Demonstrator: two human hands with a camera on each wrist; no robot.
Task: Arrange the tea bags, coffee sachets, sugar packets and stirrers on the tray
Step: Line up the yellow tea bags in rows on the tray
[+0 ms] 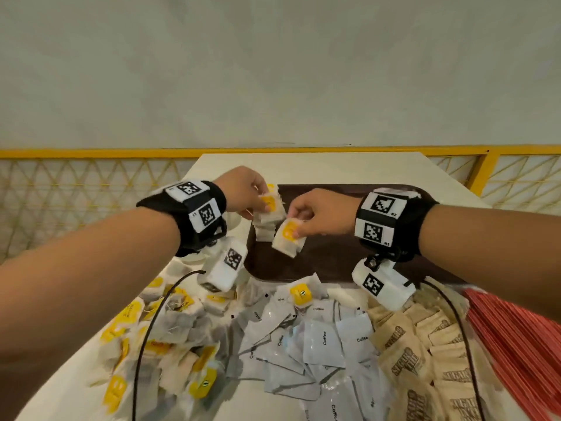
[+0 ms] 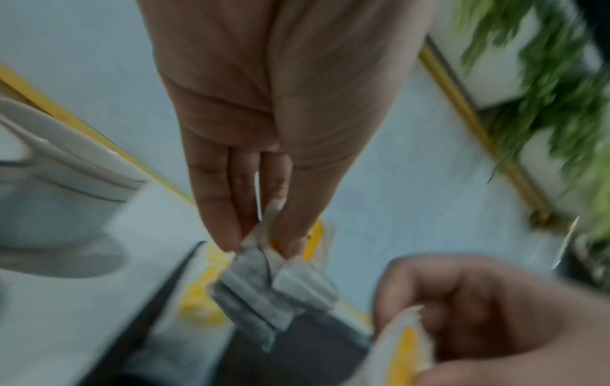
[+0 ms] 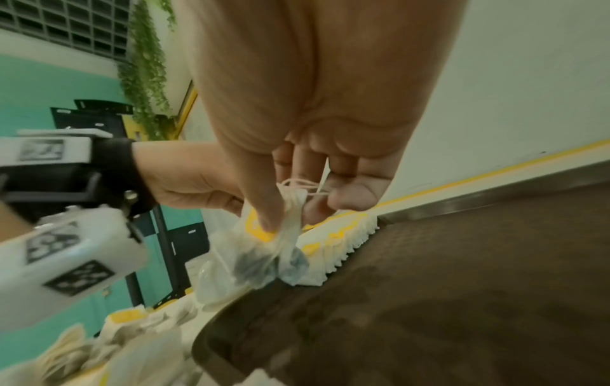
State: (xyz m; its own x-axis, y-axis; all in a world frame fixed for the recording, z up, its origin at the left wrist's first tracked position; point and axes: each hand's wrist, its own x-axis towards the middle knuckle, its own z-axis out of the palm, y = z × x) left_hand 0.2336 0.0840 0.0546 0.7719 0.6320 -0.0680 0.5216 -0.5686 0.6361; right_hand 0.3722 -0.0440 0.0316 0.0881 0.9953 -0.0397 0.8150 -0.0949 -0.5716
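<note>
White table [image 1: 318,168], head view: brown tray [image 1: 334,262]; left hand [image 1: 243,189] pinches a tea bag [image 1: 268,203], right hand [image 1: 321,215] pinches another [image 1: 288,238] over it. Left wrist: fingers [image 2: 214,209] pinch bag. Right wrist: fingertips [image 3: 264,209] pinch bag beside the row of tea bags [image 3: 333,243] along the tray's edge.

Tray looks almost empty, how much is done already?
Just started. A short row of tea bags lines the tray's left edge. The left hand and right hand each pinch another tea bag. Still on the table: the tea bag pile, coffee sachets, sugar packets and red stirrers.
</note>
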